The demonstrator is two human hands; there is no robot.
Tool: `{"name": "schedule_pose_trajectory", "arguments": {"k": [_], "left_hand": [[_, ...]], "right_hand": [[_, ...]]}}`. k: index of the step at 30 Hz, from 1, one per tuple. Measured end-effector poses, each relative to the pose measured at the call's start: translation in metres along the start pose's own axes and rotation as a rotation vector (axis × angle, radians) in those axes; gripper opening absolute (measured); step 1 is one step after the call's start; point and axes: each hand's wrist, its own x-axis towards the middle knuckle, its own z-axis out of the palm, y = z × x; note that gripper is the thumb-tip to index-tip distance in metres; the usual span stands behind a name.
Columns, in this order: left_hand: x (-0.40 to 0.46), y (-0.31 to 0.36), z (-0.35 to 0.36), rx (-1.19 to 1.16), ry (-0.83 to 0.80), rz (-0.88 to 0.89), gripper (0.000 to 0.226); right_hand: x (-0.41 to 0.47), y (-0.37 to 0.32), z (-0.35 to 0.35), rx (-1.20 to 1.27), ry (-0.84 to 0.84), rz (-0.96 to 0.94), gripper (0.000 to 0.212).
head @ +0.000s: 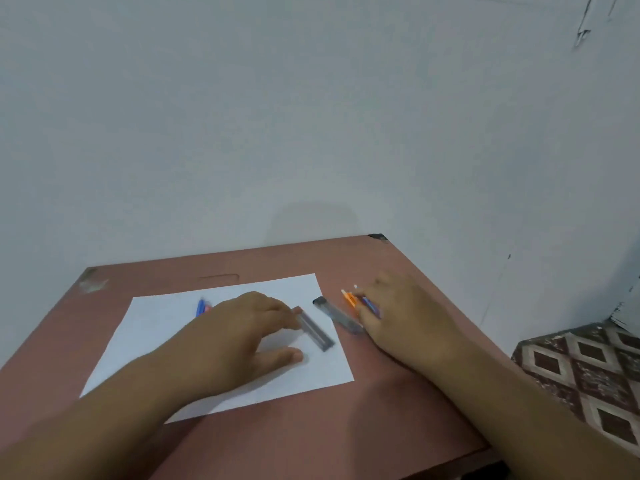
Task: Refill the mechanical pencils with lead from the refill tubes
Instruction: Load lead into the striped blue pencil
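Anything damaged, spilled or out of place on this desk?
Nothing spilled. The desk has chipped far corners, left and right. One refill tube lies off the paper, beside the other tube. The image is blurred.

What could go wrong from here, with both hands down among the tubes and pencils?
The second refill tube lies across the paper's right edge, close to the right hand; a careless reach could knock it away. The left hand touches only one end of the other refill tube, so it might pivot or slip.
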Motion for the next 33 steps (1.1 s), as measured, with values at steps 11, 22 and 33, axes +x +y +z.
{"name": "schedule_pose_trajectory", "arguments": {"k": [11,22,33], "left_hand": [[-0.096,-0.082,-0.01,-0.07,0.142,-0.215,0.059],[-0.107,-0.083,-0.005,-0.124,0.156,-0.293,0.055],[-0.105,-0.077,-0.009,-0.151,0.127,-0.309,0.053]], "right_hand": [[0.036,-0.073,0.03,0.076,-0.171,-0.313,0.028],[0.071,-0.131,0.068,0.032,-0.037,-0.726,0.024],[0.085,-0.122,0.065,-0.04,-0.034,-0.939,0.015]]}}
